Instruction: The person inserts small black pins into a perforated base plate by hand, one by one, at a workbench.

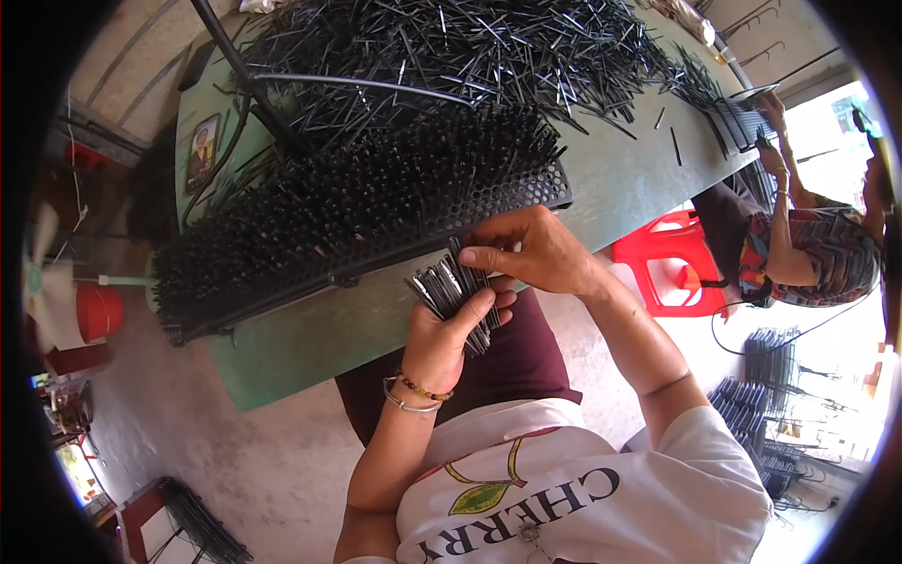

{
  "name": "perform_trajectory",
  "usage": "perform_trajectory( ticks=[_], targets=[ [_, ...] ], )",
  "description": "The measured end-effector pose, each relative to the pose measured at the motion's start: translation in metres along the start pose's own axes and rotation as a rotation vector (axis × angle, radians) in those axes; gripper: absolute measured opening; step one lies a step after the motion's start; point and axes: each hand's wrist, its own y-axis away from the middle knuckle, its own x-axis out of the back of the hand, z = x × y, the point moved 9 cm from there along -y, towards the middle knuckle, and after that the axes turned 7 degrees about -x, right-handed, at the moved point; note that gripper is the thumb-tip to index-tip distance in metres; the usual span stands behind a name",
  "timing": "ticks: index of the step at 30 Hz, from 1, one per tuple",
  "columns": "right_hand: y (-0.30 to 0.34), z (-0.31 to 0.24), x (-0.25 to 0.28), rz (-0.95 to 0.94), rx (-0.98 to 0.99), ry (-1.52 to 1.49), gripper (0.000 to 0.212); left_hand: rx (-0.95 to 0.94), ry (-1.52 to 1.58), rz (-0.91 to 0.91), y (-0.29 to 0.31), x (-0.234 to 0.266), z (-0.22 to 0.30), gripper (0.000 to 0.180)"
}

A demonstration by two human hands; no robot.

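Note:
My left hand [434,343] is closed round a bundle of thin black sticks [437,287], with the thumb across them and their ends fanned out at the top. Against the same bundle, my right hand [537,252] pinches a black stick [456,252] between thumb and fingers; its other fingertips are partly hidden behind the bundle. Just beyond both hands lies a long black rack [556,183] with a perforated face. Black sticks [348,202] stand packed in it over most of its length, while rows of holes show bare along its near side.
A big heap of loose black sticks [451,56] covers the far part of the green table [620,174]. A phone [202,150] lies at the left. Another person [808,244] works at the right beside a red stool [672,268]. A fan [47,273] stands at far left.

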Motion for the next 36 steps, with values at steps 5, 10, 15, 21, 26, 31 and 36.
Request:
perform_trajectory(
  ticks=[5,10,15,21,26,31,36],
  targets=[
    [-0.001,0.017,0.001,-0.069,-0.034,-0.098,0.021,0.003,-0.023,0.013,-0.001,0.001,-0.006,0.026],
    [0.002,-0.001,0.042,0.257,0.157,-0.388,0.023,0.009,0.017,0.084,-0.006,0.015,-0.014,0.028],
    [-0.003,-0.031,0.054,0.505,0.385,-0.180,0.020,0.101,0.064,0.021,-0.007,0.000,-0.017,0.028],
    [-0.013,-0.033,0.048,0.531,0.448,-0.024,0.021,0.127,-0.007,-0.004,-0.003,0.013,-0.024,0.025],
    [-0.011,-0.035,0.042,0.575,0.517,0.117,0.022,0.158,0.020,0.037,0.001,0.016,-0.022,0.026],
    [-0.002,-0.047,0.028,0.592,0.652,0.321,0.024,0.134,-0.003,0.018,0.003,0.015,-0.018,0.027],
    [0.005,-0.054,0.015,0.540,0.828,0.445,0.024,0.112,-0.018,-0.005,0.003,0.015,-0.014,0.028]
  ],
)
